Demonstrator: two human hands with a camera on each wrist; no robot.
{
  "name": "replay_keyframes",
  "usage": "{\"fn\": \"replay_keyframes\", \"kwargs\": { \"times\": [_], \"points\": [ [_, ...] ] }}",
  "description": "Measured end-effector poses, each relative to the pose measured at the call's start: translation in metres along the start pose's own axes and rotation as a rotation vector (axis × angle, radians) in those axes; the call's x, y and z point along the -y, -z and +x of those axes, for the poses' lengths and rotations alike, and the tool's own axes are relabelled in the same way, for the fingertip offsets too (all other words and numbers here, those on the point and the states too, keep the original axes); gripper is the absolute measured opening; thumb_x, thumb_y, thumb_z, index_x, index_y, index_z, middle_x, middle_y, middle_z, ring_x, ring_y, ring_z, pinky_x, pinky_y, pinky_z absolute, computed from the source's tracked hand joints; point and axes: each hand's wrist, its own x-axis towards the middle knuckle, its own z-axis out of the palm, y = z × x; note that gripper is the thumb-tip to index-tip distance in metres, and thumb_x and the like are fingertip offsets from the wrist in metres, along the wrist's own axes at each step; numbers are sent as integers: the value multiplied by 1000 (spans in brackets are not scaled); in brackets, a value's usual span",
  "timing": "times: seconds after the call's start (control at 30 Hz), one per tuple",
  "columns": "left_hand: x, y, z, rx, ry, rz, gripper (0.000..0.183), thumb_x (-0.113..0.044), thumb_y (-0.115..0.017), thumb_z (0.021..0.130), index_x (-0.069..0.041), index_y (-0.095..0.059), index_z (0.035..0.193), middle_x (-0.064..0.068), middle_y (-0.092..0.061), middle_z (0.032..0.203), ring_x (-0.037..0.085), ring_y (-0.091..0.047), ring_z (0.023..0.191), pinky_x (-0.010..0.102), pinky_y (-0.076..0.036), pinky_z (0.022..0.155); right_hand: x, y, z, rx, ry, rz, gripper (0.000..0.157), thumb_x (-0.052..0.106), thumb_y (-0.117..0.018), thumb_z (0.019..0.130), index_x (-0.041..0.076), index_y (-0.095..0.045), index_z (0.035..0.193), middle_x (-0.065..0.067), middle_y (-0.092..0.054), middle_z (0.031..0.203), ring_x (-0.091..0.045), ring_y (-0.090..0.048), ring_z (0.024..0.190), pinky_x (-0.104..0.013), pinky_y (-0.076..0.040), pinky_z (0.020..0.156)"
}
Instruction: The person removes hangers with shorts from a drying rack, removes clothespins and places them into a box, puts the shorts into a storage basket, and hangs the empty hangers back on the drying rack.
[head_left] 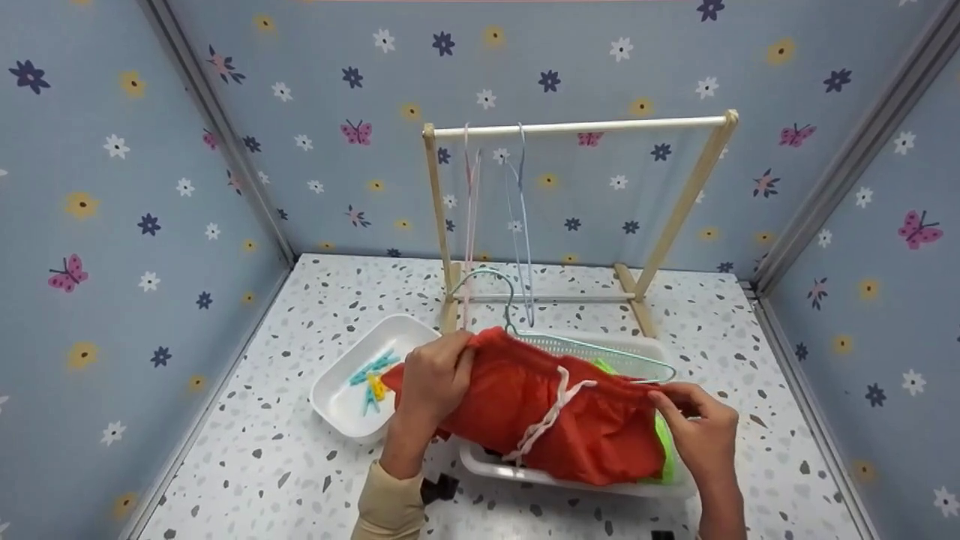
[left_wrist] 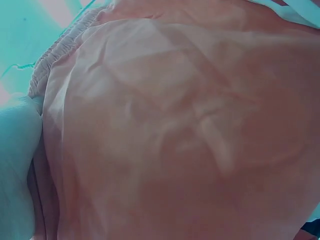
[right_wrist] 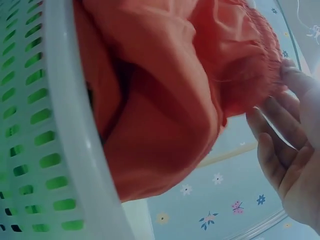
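Red shorts with a gathered elastic waistband and a white drawstring are held up over the white basket. My left hand grips the waistband at its left end. At the other end my right hand pinches the waistband between thumb and fingers, as the right wrist view also shows. A green hanger lies along the waistband, its hook pointing up and left; part of its lower side is hidden by the fabric. In the left wrist view the shorts fill most of the picture.
Beneath the shorts stands a perforated white basket with bright green cloth inside. A white tray to the left holds blue and yellow clothespins. Behind, a wooden rack carries a pink hanger and a pale blue hanger.
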Motion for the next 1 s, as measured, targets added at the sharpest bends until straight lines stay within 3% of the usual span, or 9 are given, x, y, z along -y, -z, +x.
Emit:
{"fn": "replay_keyframes", "kwargs": {
  "times": [0.37,0.5,0.73,0.9,1.0],
  "points": [
    [-6,-4,4,20,-54,56,19,-22,-44,89,-15,-56,77,-5,-51,62,6,-49,54,20,-43,50,10,-1,-1,-19,126,-72,13,4,-72,71,15,-67,76,9,-59,62,-4,-50,47,-13,-38,45],
    [-10,-7,7,26,-78,55,18,-20,-45,89,-15,-55,75,-6,-49,61,7,-48,53,22,-42,48,27,-3,-2,-64,222,-99,11,4,-70,71,13,-67,75,10,-58,63,-2,-48,48,-14,-39,46],
    [-21,-11,10,43,-108,66,17,-22,-46,88,-17,-55,75,-6,-49,59,8,-49,52,22,-41,46,75,-15,7,-169,405,-41,3,4,-68,71,6,-66,71,2,-60,66,-10,-52,55,-17,-40,52],
    [-32,-17,14,55,-126,54,15,-22,-48,87,-17,-58,77,-7,-54,63,7,-51,54,21,-43,50,104,-29,22,-238,440,-5,9,8,-67,72,1,-67,77,-6,-62,75,-19,-57,68,-23,-43,67],
    [-41,-22,17,64,-146,33,14,-22,-49,87,-17,-59,77,-6,-56,66,7,-54,59,21,-45,54,108,-38,29,-218,410,-2,18,14,-67,75,0,-66,87,-7,-62,86,-23,-56,82,-28,-41,78]
  ]
}}
